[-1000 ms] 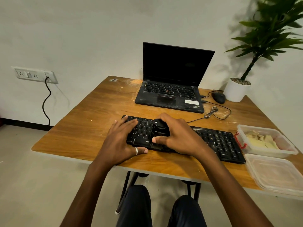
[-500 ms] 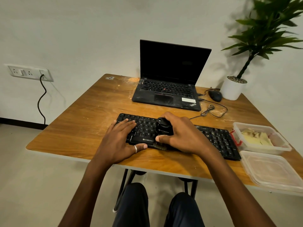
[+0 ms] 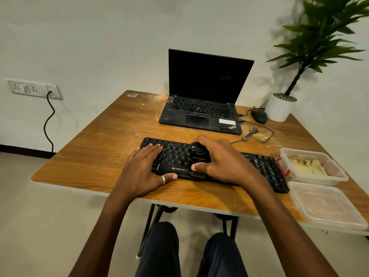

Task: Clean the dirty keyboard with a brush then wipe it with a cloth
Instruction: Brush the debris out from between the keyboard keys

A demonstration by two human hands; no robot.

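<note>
Where the right hand (image 3: pixel 223 162) closes over the brush (image 3: pixel 199 155), most of the tool is covered: only a black rounded top, part of the body and a strip of brownish bristles under the thumb show. Fingers and thumb are clamped around it, bristles down on the keyboard (image 3: pixel 175 156) near its middle. Left hand (image 3: pixel 143 172) lies flat with fingers spread on the keyboard's left end, ring on the thumb at the front edge, gripping nothing. The keyboard lies near the front edge of the wooden table (image 3: pixel 95 152); its centre section is hidden by the right hand and wrist. No cloth can be identified with certainty. To the right, a clear lid (image 3: pixel 327 206) lies flat, partly cut by the frame edge, and beyond it a clear container (image 3: pixel 311 166) holds pale yellowish material, unclear what. Further back: coiled cable (image 3: pixel 251 133), open laptop (image 3: pixel 207 92) with dark screen, mouse (image 3: pixel 259 116), white pot (image 3: pixel 279 107) with a plant cropped at top. A wall socket (image 3: pixel 33 88) with a plugged cord sits at left.
</note>
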